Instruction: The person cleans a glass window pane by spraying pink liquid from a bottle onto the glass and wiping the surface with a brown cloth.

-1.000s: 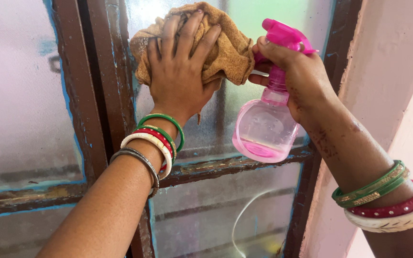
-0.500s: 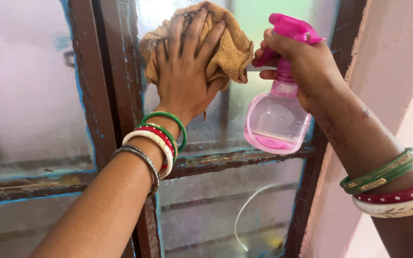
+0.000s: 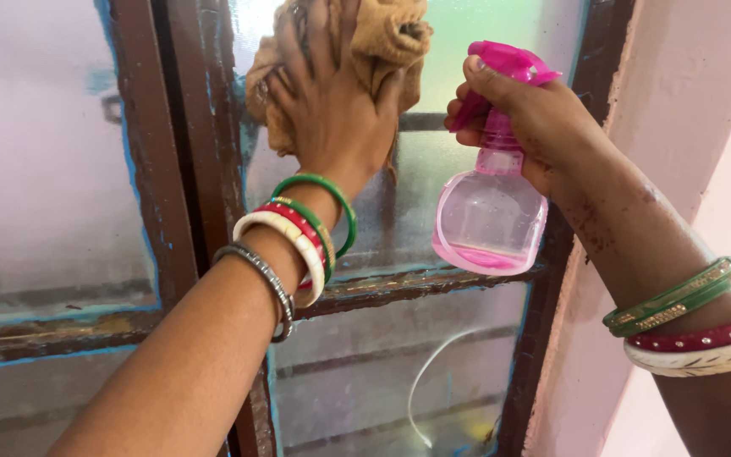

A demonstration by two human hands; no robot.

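My left hand [image 3: 332,101] presses a crumpled tan cloth [image 3: 387,38] flat against the frosted glass pane [image 3: 433,169] of a window, near the top of the view. Several green, red, white and metal bangles ring that wrist. My right hand [image 3: 535,110] grips a clear spray bottle [image 3: 491,216] with a pink trigger head, held upright just right of the cloth, its nozzle pointing at the glass. A little pink liquid lies in the bottle's bottom.
The window has a dark brown wooden frame [image 3: 171,169] with blue paint smears and a horizontal bar [image 3: 399,288] below the wiped pane. More frosted panes lie to the left and below. A pale pink wall [image 3: 687,101] borders the window on the right.
Both hands have risen: the cloth has slid higher up the pane, and the spray bottle has moved up beside it.
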